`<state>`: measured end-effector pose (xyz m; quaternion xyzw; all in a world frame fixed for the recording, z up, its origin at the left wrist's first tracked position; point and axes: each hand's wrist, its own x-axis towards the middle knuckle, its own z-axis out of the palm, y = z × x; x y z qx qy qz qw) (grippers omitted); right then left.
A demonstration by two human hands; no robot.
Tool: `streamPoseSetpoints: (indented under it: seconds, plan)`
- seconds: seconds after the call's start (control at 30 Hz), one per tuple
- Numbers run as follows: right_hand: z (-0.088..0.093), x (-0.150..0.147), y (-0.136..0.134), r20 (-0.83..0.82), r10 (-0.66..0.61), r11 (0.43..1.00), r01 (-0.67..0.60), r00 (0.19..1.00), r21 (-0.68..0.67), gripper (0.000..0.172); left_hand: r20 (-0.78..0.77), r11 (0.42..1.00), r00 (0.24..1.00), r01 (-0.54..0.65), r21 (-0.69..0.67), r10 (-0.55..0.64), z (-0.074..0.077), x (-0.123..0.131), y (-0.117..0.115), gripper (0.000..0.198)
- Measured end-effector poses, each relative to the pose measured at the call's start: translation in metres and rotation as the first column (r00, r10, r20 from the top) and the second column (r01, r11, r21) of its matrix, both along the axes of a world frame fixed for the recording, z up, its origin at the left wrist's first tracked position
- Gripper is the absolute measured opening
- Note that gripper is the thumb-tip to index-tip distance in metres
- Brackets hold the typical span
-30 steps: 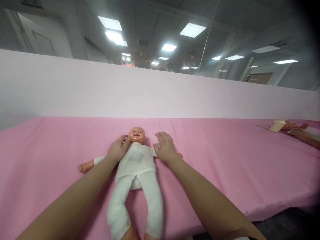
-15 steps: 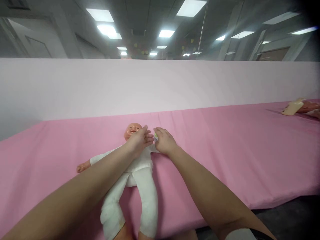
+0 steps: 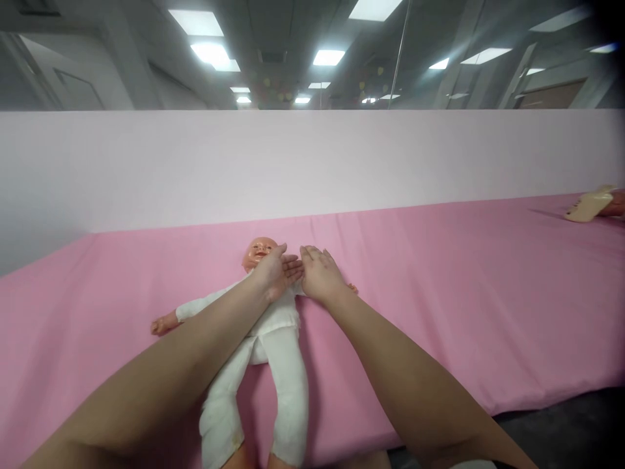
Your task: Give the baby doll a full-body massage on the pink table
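A baby doll (image 3: 273, 345) in white clothes lies on its back on the pink-covered table (image 3: 439, 299), head away from me, arms spread. My left hand (image 3: 276, 272) rests on the doll's upper chest just below its head (image 3: 257, 252), fingers flat and pointing right. My right hand (image 3: 318, 277) lies flat over the doll's right-side shoulder and arm, fingers apart, nearly touching my left fingertips. The doll's small hand (image 3: 352, 288) pokes out past my right wrist. Neither hand grips anything I can see.
A pale pink partition wall (image 3: 312, 163) runs behind the table. At the far right edge lies a cream-coloured object (image 3: 588, 205) beside something orange. The table's front edge drops to dark floor (image 3: 561, 423) at lower right.
My left hand moved from the doll's left cheek across its chest toward my right hand. My right hand flattened out; the small thing seen at its fingers earlier no longer shows.
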<state>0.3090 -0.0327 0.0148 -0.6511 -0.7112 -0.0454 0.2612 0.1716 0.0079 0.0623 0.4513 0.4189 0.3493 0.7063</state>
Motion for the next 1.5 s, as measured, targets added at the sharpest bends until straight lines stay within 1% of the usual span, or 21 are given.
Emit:
streamPoseSetpoints:
  seconds: [0.1,0.17,0.23,0.3,0.33,0.37,0.43,0.5,0.57,0.63,0.7,0.77,0.8,0.9,1.0,1.07,1.13,1.2,1.3,1.4,1.5]
  plan:
    - [0.0,-0.003,-0.005,-0.041,0.005,1.0,-0.005,0.999,0.004,0.078,-0.004,0.997,0.999,-0.047,0.059,0.047,0.005,-0.011,-0.008,0.05]
    - [0.005,-0.012,-0.014,-0.065,0.027,0.997,-0.022,0.998,0.078,0.075,0.033,0.992,0.996,-0.091,0.085,0.088,0.008,-0.019,-0.013,0.046]
    - [0.013,-0.027,-0.028,-0.066,0.112,0.975,-0.096,0.992,0.202,0.067,0.104,0.987,0.986,-0.14,0.084,0.131,0.01,-0.026,-0.018,0.042]
    - [0.019,-0.046,-0.042,-0.036,0.247,0.934,-0.228,0.968,0.276,0.062,0.184,0.988,0.974,-0.146,0.048,0.135,0.012,-0.031,-0.022,0.044]
    - [0.021,-0.055,-0.048,-0.014,0.312,0.917,-0.298,0.95,0.264,0.065,0.216,0.992,0.969,-0.125,0.023,0.117,0.014,-0.033,-0.025,0.048]
    - [0.021,-0.062,-0.053,-0.005,0.35,0.909,-0.339,0.937,0.242,0.071,0.245,0.995,0.965,-0.095,-0.002,0.093,0.017,-0.034,-0.027,0.054]
    - [0.019,-0.072,-0.057,-0.007,0.382,0.906,-0.373,0.924,0.2,0.08,0.308,0.998,0.949,-0.052,-0.046,0.064,0.023,-0.038,-0.028,0.064]
    - [0.014,-0.073,-0.054,-0.013,0.382,0.91,-0.373,0.924,0.181,0.082,0.384,0.994,0.918,-0.075,-0.077,0.099,0.029,-0.043,-0.024,0.066]
    - [0.011,-0.07,-0.051,-0.005,0.406,0.899,-0.398,0.914,0.18,0.081,0.452,0.988,0.88,-0.114,-0.104,0.149,0.033,-0.051,-0.016,0.067]
    - [0.01,-0.068,-0.05,0.01,0.483,0.859,-0.476,0.876,0.186,0.079,0.505,0.984,0.845,-0.136,-0.115,0.176,0.034,-0.06,-0.006,0.067]
    - [0.012,-0.069,-0.055,0.029,0.585,0.791,-0.578,0.811,0.203,0.08,0.553,0.981,0.811,-0.142,-0.13,0.191,0.032,-0.066,-0.001,0.065]
    - [0.014,-0.073,-0.063,0.033,0.648,0.737,-0.638,0.761,0.223,0.084,0.583,0.98,0.791,-0.109,-0.165,0.186,0.032,-0.067,-0.003,0.063]
    - [0.015,-0.075,-0.067,0.025,0.658,0.729,-0.645,0.753,0.228,0.087,0.592,0.98,0.787,-0.08,-0.183,0.175,0.032,-0.066,-0.006,0.064]
    - [0.012,-0.078,-0.074,-0.003,0.632,0.758,-0.617,0.775,0.211,0.094,0.622,0.978,0.771,-0.003,-0.21,0.136,0.031,-0.059,-0.019,0.066]
    - [0.005,-0.074,-0.07,-0.009,0.574,0.803,-0.56,0.819,0.202,0.094,0.584,0.966,0.806,0.063,-0.25,0.098,0.026,-0.048,-0.032,0.067]
    - [0.002,-0.069,-0.064,-0.01,0.541,0.822,-0.526,0.841,0.22,0.092,0.552,0.956,0.831,0.103,-0.273,0.068,0.021,-0.041,-0.04,0.069]
    - [0.0,-0.064,-0.059,-0.015,0.522,0.83,-0.505,0.853,0.237,0.09,0.525,0.953,0.849,0.114,-0.281,0.053,0.018,-0.036,-0.046,0.071]
    - [-0.001,-0.061,-0.055,-0.022,0.514,0.835,-0.494,0.858,0.241,0.092,0.498,0.95,0.864,0.096,-0.296,0.068,0.018,-0.033,-0.048,0.073]
    - [-0.003,-0.059,-0.052,-0.016,0.478,0.861,-0.464,0.878,0.209,0.093,0.5,0.943,0.858,0.06,-0.326,0.119,0.021,-0.037,-0.044,0.076]
    - [-0.005,-0.06,-0.052,0.019,0.449,0.878,-0.445,0.893,0.179,0.091,0.564,0.958,0.816,0.044,-0.283,0.129,0.025,-0.049,-0.03,0.082]
    - [-0.002,-0.064,-0.057,0.031,0.496,0.855,-0.495,0.868,0.158,0.09,0.599,0.978,0.792,0.006,-0.206,0.121,0.027,-0.061,-0.016,0.086]
